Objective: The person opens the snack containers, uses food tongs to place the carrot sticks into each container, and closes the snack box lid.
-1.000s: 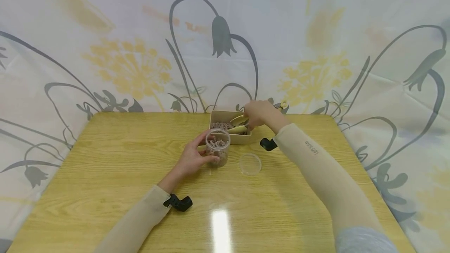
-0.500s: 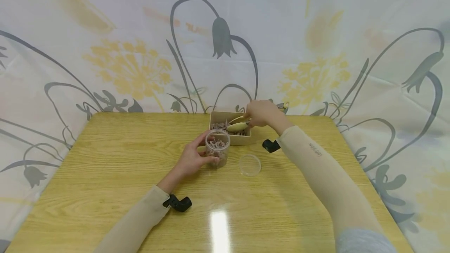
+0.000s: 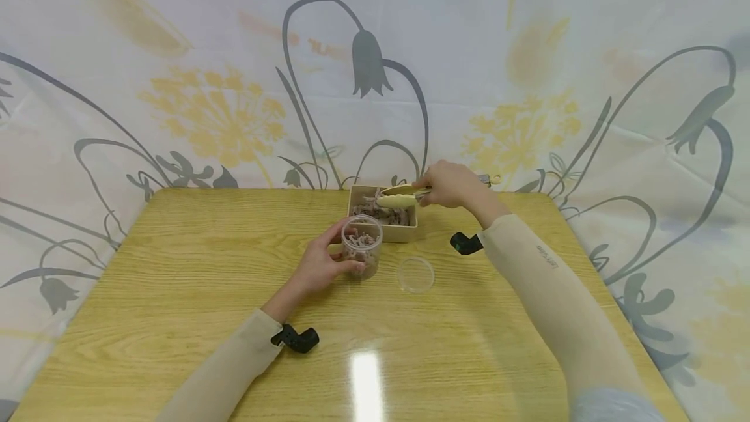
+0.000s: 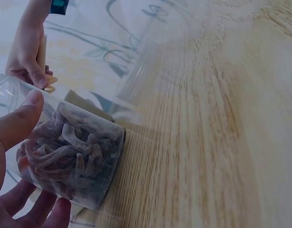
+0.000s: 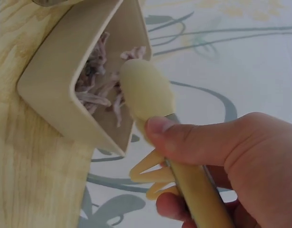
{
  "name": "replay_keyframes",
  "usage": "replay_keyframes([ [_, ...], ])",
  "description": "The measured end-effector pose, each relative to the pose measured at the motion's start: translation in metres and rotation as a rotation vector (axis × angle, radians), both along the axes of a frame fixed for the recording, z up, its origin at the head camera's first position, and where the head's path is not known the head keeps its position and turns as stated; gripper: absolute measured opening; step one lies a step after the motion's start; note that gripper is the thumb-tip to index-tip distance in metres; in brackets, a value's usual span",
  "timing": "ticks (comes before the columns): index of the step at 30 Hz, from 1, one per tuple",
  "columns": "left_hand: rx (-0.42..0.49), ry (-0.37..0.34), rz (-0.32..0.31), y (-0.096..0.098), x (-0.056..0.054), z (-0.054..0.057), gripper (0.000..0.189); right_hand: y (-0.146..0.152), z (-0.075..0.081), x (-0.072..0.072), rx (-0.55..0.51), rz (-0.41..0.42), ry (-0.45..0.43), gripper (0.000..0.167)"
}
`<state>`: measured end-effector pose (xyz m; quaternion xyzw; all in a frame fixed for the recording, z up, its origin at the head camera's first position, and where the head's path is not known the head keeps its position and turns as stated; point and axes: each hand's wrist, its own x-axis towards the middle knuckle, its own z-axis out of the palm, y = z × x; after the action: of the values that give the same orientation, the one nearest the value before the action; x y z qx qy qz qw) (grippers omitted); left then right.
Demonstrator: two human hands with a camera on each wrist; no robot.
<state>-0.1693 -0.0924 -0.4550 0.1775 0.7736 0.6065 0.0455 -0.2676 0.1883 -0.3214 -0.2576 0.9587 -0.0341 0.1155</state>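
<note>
My left hand (image 3: 319,262) grips a clear round plastic jar (image 3: 362,256), thumb and fingers around its side. Pale purplish dried strips (image 4: 72,147) fill much of the jar, which has no lid on. In my right hand (image 3: 451,184) are tongs (image 3: 404,199) with cream-coloured heads, held over a beige rectangular box (image 3: 401,233). More of the same strips (image 5: 96,78) lie in that box. Between the tong heads are some strips, hanging out near the tips in the right wrist view. The tongs' far handle end sticks out beyond my right hand.
A clear round lid (image 3: 416,275) lies flat on the wooden table (image 3: 193,279), right of the jar. The box stands at the table's back edge, just behind the jar. A flower-patterned cloth (image 3: 234,38) hangs behind the table.
My right hand has raised the tongs from down inside the box to above it, moving slightly right, with strips now between the heads. My left hand and the jar stay put.
</note>
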Motion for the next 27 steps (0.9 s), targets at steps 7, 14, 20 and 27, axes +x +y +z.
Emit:
replay_keyframes([
  [7, 0.005, 0.020, -0.006, -0.002, -0.001, -0.003, 0.090, 0.003, -0.009, 0.002, -0.096, 0.010, 0.018, 0.045],
  [14, -0.008, 0.021, -0.009, -0.002, 0.000, -0.003, 0.090, 0.006, -0.007, 0.006, -0.194, -0.022, 0.005, 0.044],
  [20, 0.000, 0.008, -0.009, -0.001, -0.002, -0.004, 0.090, 0.008, -0.003, 0.010, -0.251, -0.020, 0.022, 0.045],
  [27, 0.015, -0.004, -0.009, -0.001, -0.001, -0.004, 0.092, 0.014, -0.001, 0.013, -0.287, -0.035, 0.015, 0.046],
])
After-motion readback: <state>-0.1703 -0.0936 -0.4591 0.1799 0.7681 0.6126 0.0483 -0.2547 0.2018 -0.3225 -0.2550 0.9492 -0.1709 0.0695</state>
